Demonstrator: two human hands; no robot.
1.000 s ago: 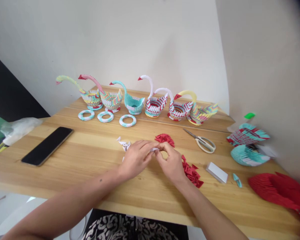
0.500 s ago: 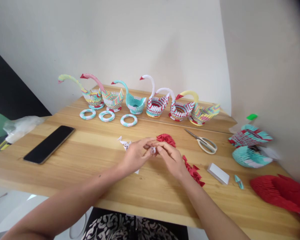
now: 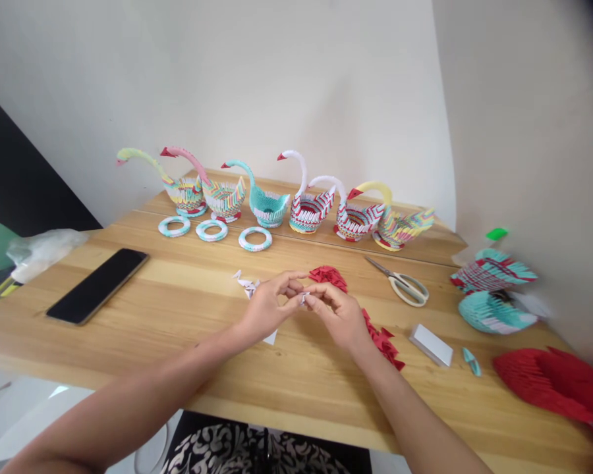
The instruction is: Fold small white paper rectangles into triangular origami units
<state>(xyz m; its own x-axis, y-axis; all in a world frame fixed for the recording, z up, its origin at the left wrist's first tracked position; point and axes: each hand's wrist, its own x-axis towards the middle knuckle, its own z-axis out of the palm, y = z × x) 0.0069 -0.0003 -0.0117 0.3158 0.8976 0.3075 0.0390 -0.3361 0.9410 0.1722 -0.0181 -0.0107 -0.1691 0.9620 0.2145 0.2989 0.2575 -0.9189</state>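
Note:
Between my fingertips is a small piece of white paper (image 3: 304,299), mostly covered by the fingers. My left hand (image 3: 271,301) pinches it from the left, and my right hand (image 3: 337,313) pinches it from the right. Folded white paper pieces (image 3: 248,286) lie just left of my left hand, and a flat white slip (image 3: 271,338) shows below it. Behind my right hand is a heap of folded red paper pieces (image 3: 329,276). More red pieces (image 3: 384,343) are spread beside my right wrist.
Several paper swans (image 3: 269,205) stand along the back, with paper rings (image 3: 255,239) before them. A phone (image 3: 99,286) lies left. Scissors (image 3: 409,288), a white box (image 3: 431,343) and a red paper body (image 3: 548,382) are on the right.
The fingers of both hands have shifted slightly around the white paper, which now looks smaller and flatter between the fingertips. More of the white slip shows below my left hand.

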